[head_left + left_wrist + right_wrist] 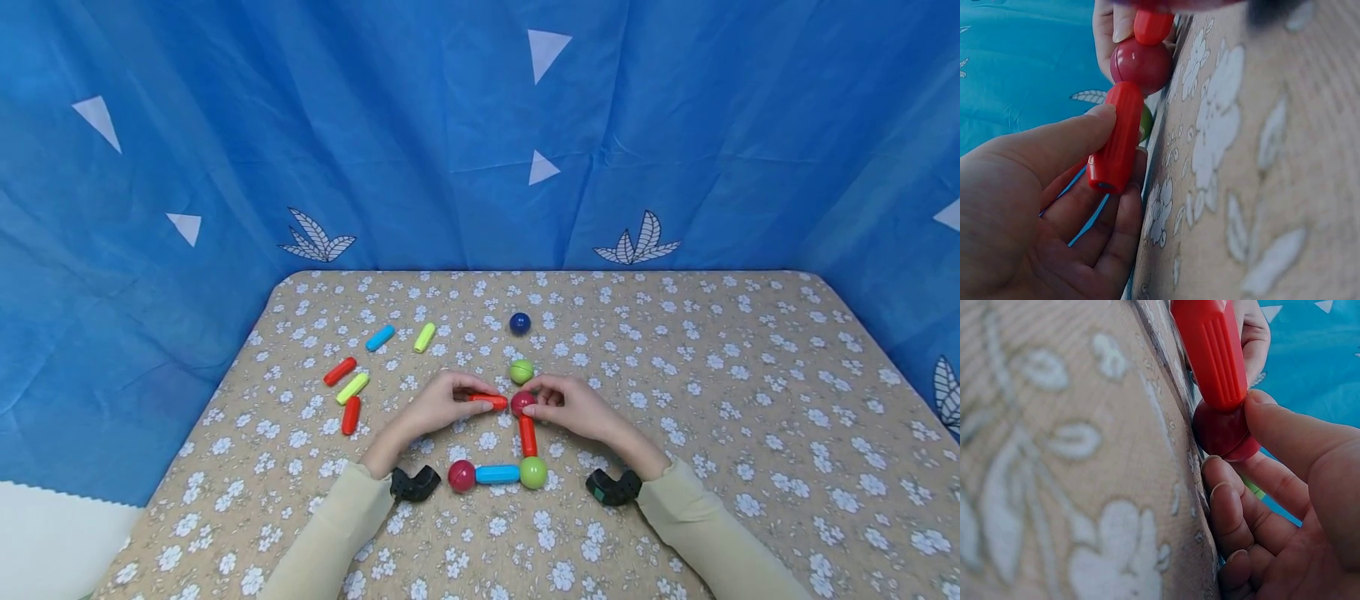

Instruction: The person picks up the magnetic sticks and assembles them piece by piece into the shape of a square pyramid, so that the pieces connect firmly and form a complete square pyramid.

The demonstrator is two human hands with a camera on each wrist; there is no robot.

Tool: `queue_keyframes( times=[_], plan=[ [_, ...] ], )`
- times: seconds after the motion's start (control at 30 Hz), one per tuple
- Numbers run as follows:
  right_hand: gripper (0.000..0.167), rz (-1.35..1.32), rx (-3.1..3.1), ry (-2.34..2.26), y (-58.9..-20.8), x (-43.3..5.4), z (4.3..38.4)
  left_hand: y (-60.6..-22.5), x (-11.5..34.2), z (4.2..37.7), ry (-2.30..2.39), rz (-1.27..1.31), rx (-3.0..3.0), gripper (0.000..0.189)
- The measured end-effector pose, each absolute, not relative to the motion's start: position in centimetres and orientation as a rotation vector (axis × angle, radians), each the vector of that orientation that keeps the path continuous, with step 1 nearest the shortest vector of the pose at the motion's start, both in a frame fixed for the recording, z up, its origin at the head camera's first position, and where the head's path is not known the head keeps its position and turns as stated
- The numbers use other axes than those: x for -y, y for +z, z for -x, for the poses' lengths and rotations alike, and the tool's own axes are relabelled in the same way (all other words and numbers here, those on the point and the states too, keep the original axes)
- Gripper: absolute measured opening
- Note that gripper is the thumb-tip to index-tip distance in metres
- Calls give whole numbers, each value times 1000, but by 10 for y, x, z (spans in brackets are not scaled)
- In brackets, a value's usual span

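My left hand (441,406) pinches a red ribbed rod (1117,134) between thumb and fingers. The rod's far end is at a red ball (522,403); whether it is joined cannot be told. Thumb and fingers of my right hand (576,406) hold that ball from the other side. Another red rod (528,439) runs from the ball toward me to a green ball (533,472). From there a light blue rod (498,474) leads left to a second red ball (461,476). Close behind the hands lies a loose green ball (521,372).
A dark blue ball (520,323) lies farther back. Loose on the left are a blue rod (380,337), two yellow rods (424,337) and two red rods (351,415). Blue curtains (450,150) hang behind the flowered tablecloth (720,400).
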State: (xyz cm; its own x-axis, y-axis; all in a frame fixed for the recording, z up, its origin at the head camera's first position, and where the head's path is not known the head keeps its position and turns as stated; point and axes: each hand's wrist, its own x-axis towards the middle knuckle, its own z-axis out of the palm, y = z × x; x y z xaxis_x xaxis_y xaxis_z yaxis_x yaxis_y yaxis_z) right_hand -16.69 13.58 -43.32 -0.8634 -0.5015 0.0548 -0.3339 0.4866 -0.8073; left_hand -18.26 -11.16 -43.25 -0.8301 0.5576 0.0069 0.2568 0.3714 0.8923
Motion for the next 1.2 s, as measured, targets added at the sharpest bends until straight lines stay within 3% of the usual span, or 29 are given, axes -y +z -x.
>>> queue_keyframes(
  times=[1.2],
  plan=[
    [26, 735, -2523, -1332, -435, -138, 168, -436, 123, 190, 1387, -744, -2340, 23]
  ],
)
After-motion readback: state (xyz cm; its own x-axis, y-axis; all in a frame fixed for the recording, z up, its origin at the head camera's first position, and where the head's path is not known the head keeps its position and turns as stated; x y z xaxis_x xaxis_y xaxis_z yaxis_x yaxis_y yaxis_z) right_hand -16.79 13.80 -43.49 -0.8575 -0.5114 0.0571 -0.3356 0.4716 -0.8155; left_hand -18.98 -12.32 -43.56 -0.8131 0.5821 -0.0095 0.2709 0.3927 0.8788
